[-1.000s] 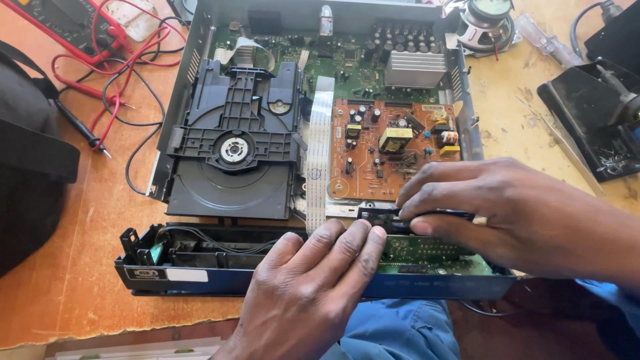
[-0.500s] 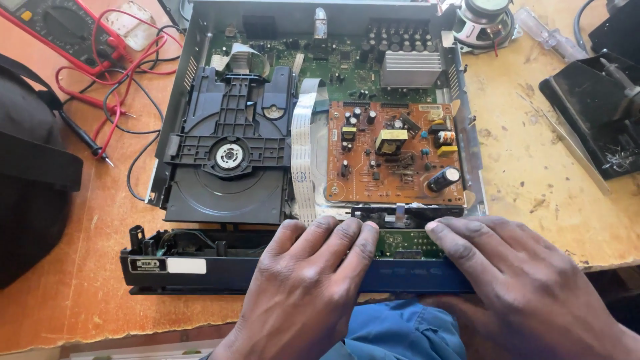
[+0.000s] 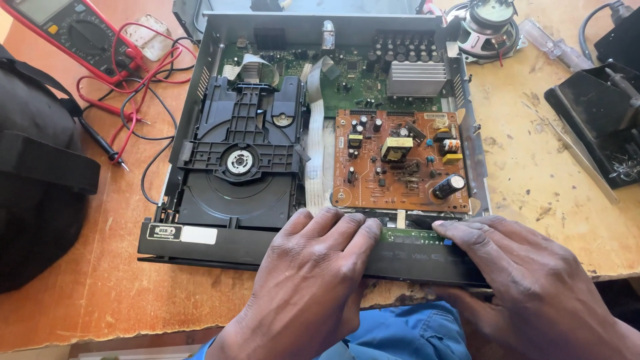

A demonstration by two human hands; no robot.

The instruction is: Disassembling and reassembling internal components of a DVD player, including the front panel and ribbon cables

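Head view: both hands press flat on the long black plastic front panel of the opened disc player, at its near edge. Left hand and right hand have fingers spread out, gripping nothing. Brown circuit board sits just behind.

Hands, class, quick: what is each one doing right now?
Left hand: open, fingers flat on the black front panel.
Right hand: open, fingers pressed on the same panel's right end.
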